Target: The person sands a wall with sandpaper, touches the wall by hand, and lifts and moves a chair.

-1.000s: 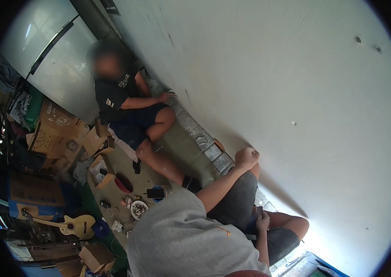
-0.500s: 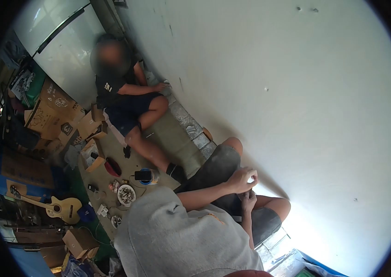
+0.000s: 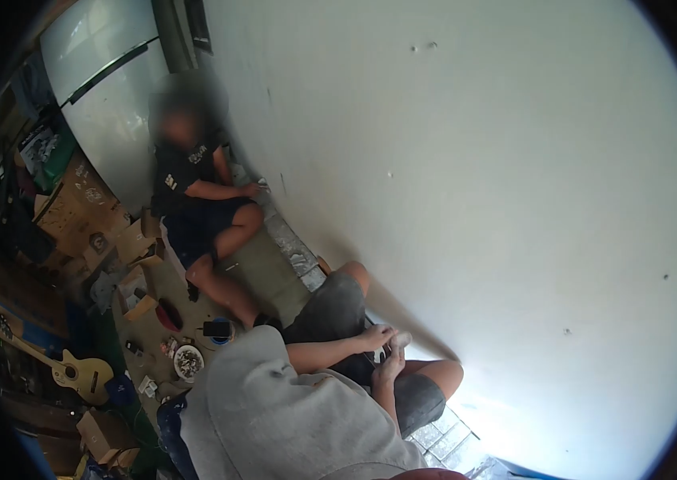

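Note:
My left hand (image 3: 376, 339) is closed in front of my lap, its fingertips pinched close to my other hand. What sits in that pinch is too small and blurred to name. Just beside it my right hand (image 3: 390, 366) is closed too, fingers curled upward. A pale, smeared, roundish shape (image 3: 402, 340) shows at its top; I cannot make out whether this is an object or dusty fingertips. My dark shorts (image 3: 326, 308) and crossed legs lie beneath both hands.
Another person (image 3: 194, 192) sits along the white wall (image 3: 514, 200), a hand at the silvery blocks (image 3: 282, 240) on the floor. To the left are a phone (image 3: 217, 329), a bowl of small bits (image 3: 189, 362), a guitar (image 3: 82, 376), cardboard boxes (image 3: 138, 292) and a fridge (image 3: 110, 104).
The whole view has shifted, with the scene moving left. My left hand has come down from its raised pinch, and my right hand has turned upward beside it.

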{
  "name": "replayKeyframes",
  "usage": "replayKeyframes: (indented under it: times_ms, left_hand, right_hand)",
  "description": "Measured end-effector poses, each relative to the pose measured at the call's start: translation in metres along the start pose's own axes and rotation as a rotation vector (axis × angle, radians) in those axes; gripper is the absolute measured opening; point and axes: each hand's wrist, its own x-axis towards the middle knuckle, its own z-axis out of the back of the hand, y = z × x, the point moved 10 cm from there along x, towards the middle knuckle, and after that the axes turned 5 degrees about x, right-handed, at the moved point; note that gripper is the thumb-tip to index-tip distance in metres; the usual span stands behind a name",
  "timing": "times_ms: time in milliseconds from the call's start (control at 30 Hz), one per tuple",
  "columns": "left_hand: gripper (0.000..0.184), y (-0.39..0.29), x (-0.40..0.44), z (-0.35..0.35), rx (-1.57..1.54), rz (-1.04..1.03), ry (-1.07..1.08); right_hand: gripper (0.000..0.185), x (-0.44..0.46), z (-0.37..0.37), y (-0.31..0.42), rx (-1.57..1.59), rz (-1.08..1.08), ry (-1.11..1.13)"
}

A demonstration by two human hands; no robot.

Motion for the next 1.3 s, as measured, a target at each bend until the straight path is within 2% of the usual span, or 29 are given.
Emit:
replayKeyframes:
  times_ms: [33,67,133,200,233,267,300,333,367,400,433,500,533,600,633,667,700,733,800,833,867,933,967,1000,1067,1100,1200,1233,1300]
  left_hand:
    - [0.037,0.009,-0.008,-0.016,-0.002,-0.011,0.039]
    - [0.035,0.015,-0.004,-0.016,-0.003,-0.065,0.024]
    - [0.035,-0.005,-0.001,0.003,-0.083,-0.151,0.029]
    - [0.041,-0.016,-0.015,0.014,-0.235,-0.052,0.107]
    - [0.041,-0.028,-0.022,0.023,-0.156,-0.049,0.172]
    - [0.044,-0.04,-0.027,0.035,-0.442,0.024,0.226]
    - [0.046,-0.04,-0.032,0.04,-0.737,0.129,0.264]
    - [0.046,-0.035,-0.037,0.047,-0.678,0.16,0.31]
    - [0.048,-0.043,-0.038,0.059,-0.951,0.126,0.385]
    - [0.051,-0.057,-0.033,0.068,-1.242,0.083,0.451]
    - [0.051,-0.059,-0.029,0.068,-1.228,0.092,0.485]
    - [0.056,-0.065,-0.027,0.075,-1.515,0.016,0.522]
    - [0.056,-0.063,-0.025,0.066,-1.509,0.034,0.547]
    - [0.057,-0.058,-0.013,0.06,-1.521,0.036,0.516]
    - [0.057,-0.059,-0.011,0.056,-1.509,0.039,0.538]
    - [0.057,-0.047,-0.005,0.055,-1.456,0.095,0.434]
    - [0.057,-0.035,-0.002,0.054,-1.401,0.144,0.329]
    - [0.057,-0.034,-0.002,0.051,-1.401,0.136,0.343]
    - [0.058,-0.033,-0.002,0.049,-1.414,0.088,0.359]
    - [0.057,-0.033,-0.002,0.047,-1.426,0.092,0.359]
    - [0.057,-0.037,-0.001,0.044,-1.43,0.07,0.374]
    - [0.056,-0.033,0.002,0.036,-1.455,0.112,0.4]
    - [0.055,-0.033,0.005,0.031,-1.458,0.123,0.407]
    - [0.055,-0.033,0.007,0.025,-1.461,0.133,0.419]
    - [0.055,-0.035,0.014,0.024,-1.441,0.138,0.414]
    - [0.055,-0.038,0.015,0.025,-1.437,0.132,0.426]
    - [0.056,-0.043,0.016,0.024,-1.466,0.129,0.412]
    - [0.056,-0.042,0.015,0.026,-1.488,0.107,0.402]
    - [0.056,-0.038,0.013,0.028,-1.487,0.1,0.367]
  right_hand:
    - [0.026,0.002,-0.001,-0.003,0.078,0.032,0.047]
    - [0.026,0.007,0.009,-0.008,0.013,0.045,-0.023]
    - [0.03,0.005,0.002,0.0,0.0,0.139,-0.019]
    - [0.026,-0.012,-0.002,0.021,-0.114,0.096,-0.022]
    - [0.023,-0.016,-0.006,0.043,-0.227,0.175,0.037]
    - [0.021,-0.036,-0.024,0.085,-0.242,0.272,0.036]
    - [0.021,-0.045,-0.028,0.128,-0.425,0.577,0.062]
    - [0.022,-0.067,-0.042,0.179,-0.521,0.781,0.043]
    - [0.03,-0.098,-0.06,0.235,-0.688,1.008,-0.012]
    - [0.036,-0.135,-0.083,0.291,-0.731,1.126,-0.104]
    - [0.04,-0.162,-0.097,0.336,-0.802,1.399,-0.168]
    - [0.032,-0.222,-0.12,0.405,-0.782,1.868,-0.435]
    - [0.031,-0.246,-0.133,0.432,-0.771,2.034,-0.562]
    - [0.031,-0.274,-0.151,0.479,-0.748,2.225,-0.839]
    - [0.031,-0.274,-0.152,0.502,-0.709,2.2,-0.905]
    - [0.034,-0.261,-0.146,0.525,-0.664,2.145,-0.877]
    - [0.036,-0.249,-0.159,0.533,-0.814,2.172,-0.831]
    - [0.039,-0.234,-0.172,0.532,-0.966,2.193,-0.777]
    - [0.047,-0.199,-0.201,0.483,-1.459,2.201,-0.549]
    - [0.05,-0.188,-0.199,0.47,-1.551,2.158,-0.423]
    - [0.05,-0.193,-0.197,0.479,-1.546,2.185,-0.429]
    - [0.05,-0.22,-0.165,0.518,-1.272,2.11,-1.027]
    - [0.049,-0.225,-0.139,0.536,-0.891,2.049,-1.084]
    - [0.049,-0.221,-0.139,0.529,-0.905,2.052,-1.092]
    - [0.052,-0.194,-0.181,0.495,-1.311,2.148,-0.615]
    - [0.052,-0.198,-0.18,0.499,-1.31,2.156,-0.627]
    - [0.057,-0.229,-0.146,0.539,-1.166,2.057,-1.02]
    - [0.057,-0.232,-0.147,0.539,-1.17,2.066,-1.032]
    - [0.057,-0.215,-0.174,0.514,-1.302,2.152,-0.788]
